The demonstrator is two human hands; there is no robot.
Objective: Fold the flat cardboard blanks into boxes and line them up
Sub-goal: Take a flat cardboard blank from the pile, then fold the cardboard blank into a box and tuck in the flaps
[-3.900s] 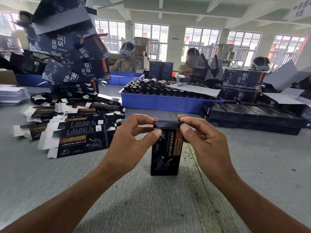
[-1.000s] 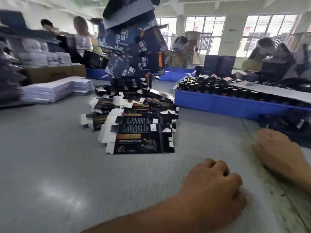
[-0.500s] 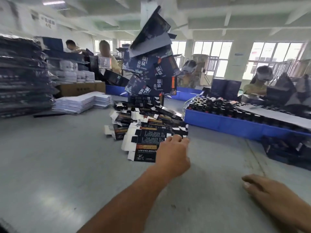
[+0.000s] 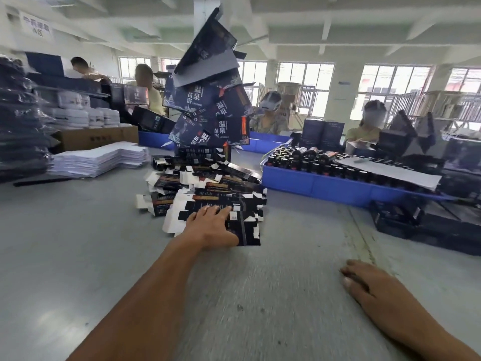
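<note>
One flat blank, nearest of the fanned pile mid-table toward the far edge, now has the left hand laid on it, fingers straight & together, pressing rather than pinching. Half a sec ago that hand was short of the pile w/ fingers curled; a few secs back both hands were closing the top flap of an upright box, no longer in view. So prob. one box done & put aside, next blank being taken; lifting and squaring it up not yet begun. Right hand rests on the table near the near-right edge, fingers loosely extended, holding nothing. Beyond, right of the pile, a blue tray holds rows of dark bottles, partly covered by a grey sheet. Tall leaning stack of bigger dark cartons stands behind the pile.
</note>
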